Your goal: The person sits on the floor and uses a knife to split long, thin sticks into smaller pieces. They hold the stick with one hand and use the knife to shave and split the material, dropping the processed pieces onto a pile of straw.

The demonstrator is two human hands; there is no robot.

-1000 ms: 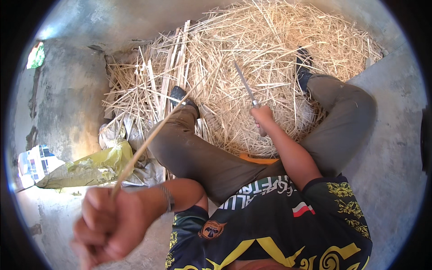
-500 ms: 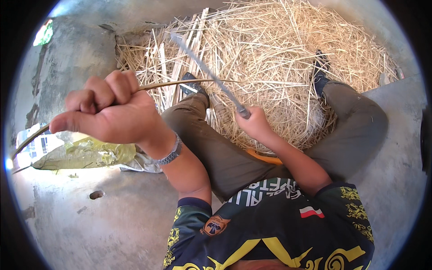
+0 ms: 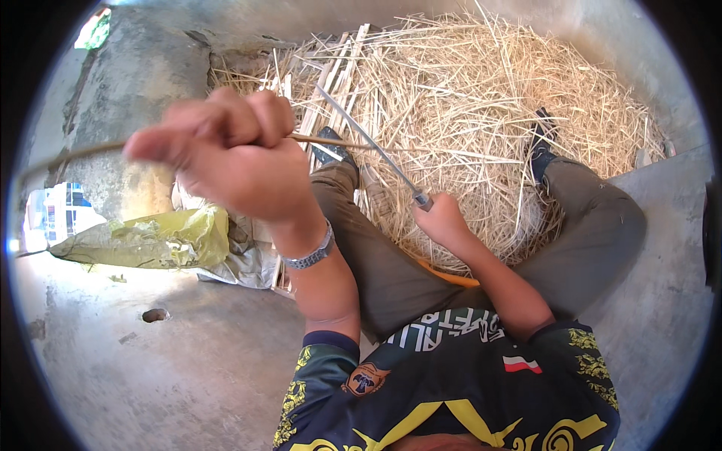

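Note:
A thin, slightly bowed bamboo-like strip runs through my left hand, whose fingers are curled closed around it. This hand is raised close to the camera, at the left, and somewhat blurred. One end of the strip reaches to the far left rim; the other points right, over my leg. My right hand grips the handle of a long, narrow-bladed knife between my knees. The blade slants up and left, its tip over the wooden strips. Blade and strip cross in the picture; whether they touch I cannot tell.
A heap of straw-coloured shavings spreads between and beyond my legs. Pale flat wooden strips lie at its left side. A yellowish plastic sack rests on the concrete floor at left, near a small hole. Concrete walls stand behind.
My left hand has moved right and slightly upward with the strip. The right hand and knife have shifted a little right and down, with the blade still slanting up and left.

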